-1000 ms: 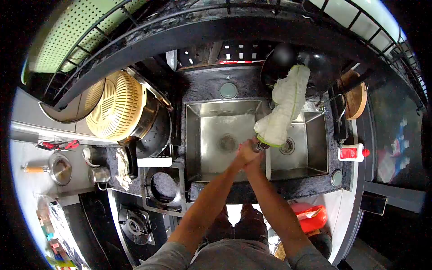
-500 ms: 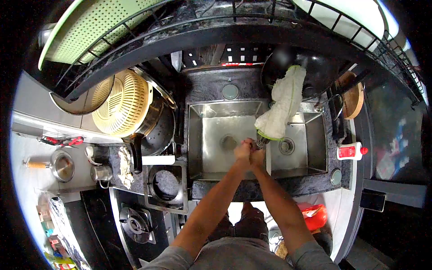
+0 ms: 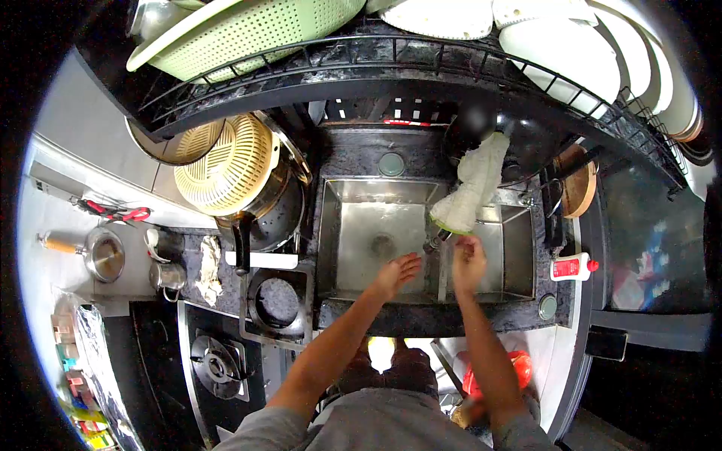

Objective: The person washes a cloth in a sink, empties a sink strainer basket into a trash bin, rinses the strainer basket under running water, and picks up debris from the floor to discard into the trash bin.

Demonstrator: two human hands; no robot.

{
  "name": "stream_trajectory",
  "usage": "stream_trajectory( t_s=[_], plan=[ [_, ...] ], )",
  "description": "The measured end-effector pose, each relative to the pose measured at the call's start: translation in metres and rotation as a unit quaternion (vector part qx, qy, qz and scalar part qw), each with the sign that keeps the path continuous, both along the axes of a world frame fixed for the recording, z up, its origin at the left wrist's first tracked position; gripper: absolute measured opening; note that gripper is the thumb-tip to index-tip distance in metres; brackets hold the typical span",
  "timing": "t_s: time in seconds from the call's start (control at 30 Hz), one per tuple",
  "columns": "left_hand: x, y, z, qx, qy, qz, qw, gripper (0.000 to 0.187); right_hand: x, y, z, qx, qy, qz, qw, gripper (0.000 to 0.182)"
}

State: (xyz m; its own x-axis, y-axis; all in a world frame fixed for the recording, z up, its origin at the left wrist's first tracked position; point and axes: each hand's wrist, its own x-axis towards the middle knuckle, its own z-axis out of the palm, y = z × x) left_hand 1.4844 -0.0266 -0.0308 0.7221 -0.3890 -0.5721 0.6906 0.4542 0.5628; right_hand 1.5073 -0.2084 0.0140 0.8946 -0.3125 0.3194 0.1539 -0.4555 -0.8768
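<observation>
My left hand (image 3: 398,276) is over the left bowl of the steel double sink (image 3: 432,293), its fingers stretched out and holding nothing. Over the right bowl, near the divider, is my right hand (image 3: 469,261), fingers loosely bent with a gap beside the thumb. Its fingertips are right at the lower end of a white cloth (image 3: 474,180) with a green edge, which is draped along the tap. The dark tap spout (image 3: 434,244) pokes out from under the cloth between my hands. In the left bowl, the drain (image 3: 383,244) shows through.
A black wok (image 3: 519,150) stands behind the sink. To the right are a white bottle with a red cap (image 3: 570,267) and a round wooden board (image 3: 579,184). A cream colander (image 3: 226,165) sits on a pan at left, near a gas burner (image 3: 218,364). A dish rack (image 3: 391,56) hangs overhead.
My hands were together under the spout over the left bowl. They have parted: the left moved slightly left and down, the right moved right beside the cloth. The camera view has shifted.
</observation>
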Motion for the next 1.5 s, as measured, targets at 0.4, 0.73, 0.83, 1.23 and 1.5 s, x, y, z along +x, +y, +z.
stream_trajectory(
  t_s=[0.4, 0.73, 0.83, 1.23, 1.5],
  plan=[
    [-0.08, 0.049, 0.017, 0.043, -0.059, -0.008, 0.997, 0.043, 0.077, -0.062, 0.017, 0.315, 0.219, 0.105, 0.917, 0.054],
    [-0.087, 0.051, 0.051, 0.19, -0.027, 0.015, 0.981, 0.035, 0.002, -0.081, -0.088, 0.245, 0.272, 0.112, 0.924, 0.035],
    [-0.083, 0.055, 0.07, 0.263, -0.14, -0.008, 0.955, 0.032, -0.027, -0.064, -0.014, 0.081, 0.312, 0.231, 0.918, 0.039],
    [-0.039, 0.082, 0.213, -0.073, -0.358, -0.033, 0.93, 0.042, -0.064, -0.038, 0.12, 0.08, 0.242, 0.531, 0.808, 0.047],
    [-0.097, 0.073, 0.126, 0.194, 0.064, 0.09, 0.975, 0.072, -0.099, -0.033, 0.073, -0.131, 0.247, 0.341, 0.898, 0.04]
  ],
)
